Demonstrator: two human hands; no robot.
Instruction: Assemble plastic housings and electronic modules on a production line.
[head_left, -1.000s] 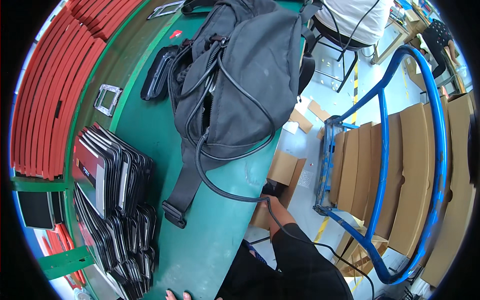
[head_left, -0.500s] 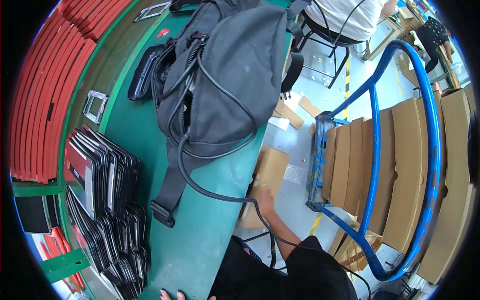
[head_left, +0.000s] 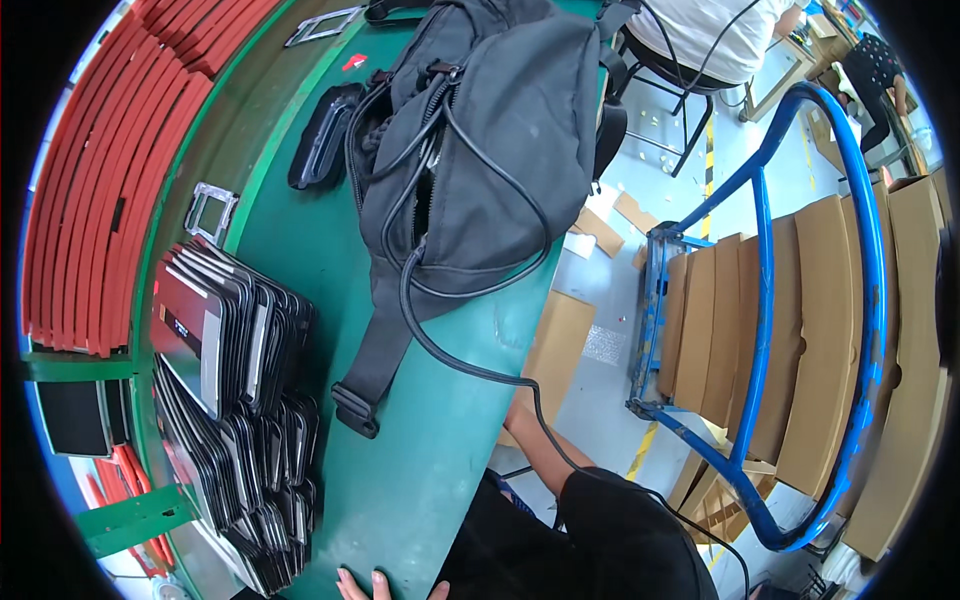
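Note:
My left hand (head_left: 385, 586) rests at the lower edge of the view, its spread fingertips lying on the green tabletop (head_left: 400, 510). Beyond the table's right side my right forearm reaches down, and my right hand (head_left: 517, 415) is at an open-looking brown cardboard box (head_left: 565, 335) below table height. The tabletop hides the fingers, so their hold on the box cannot be made out. A dark grey backpack (head_left: 500, 150) lies on the table ahead of my hands, with a black cable (head_left: 460, 372) running from it across the table and over my right arm.
Stacked dark flat panels (head_left: 235, 400) stand along the left side, below red sheets (head_left: 110, 190) in a rack. A black case (head_left: 325, 135) sits beside the backpack. To the right is a blue trolley (head_left: 765, 300) loaded with cardboard boxes (head_left: 820, 330). A seated person (head_left: 715, 35) is farther off.
The view has shifted, so the table and backpack sit farther right. My right hand has slipped further behind the table edge, beside the box. More of my left fingers show.

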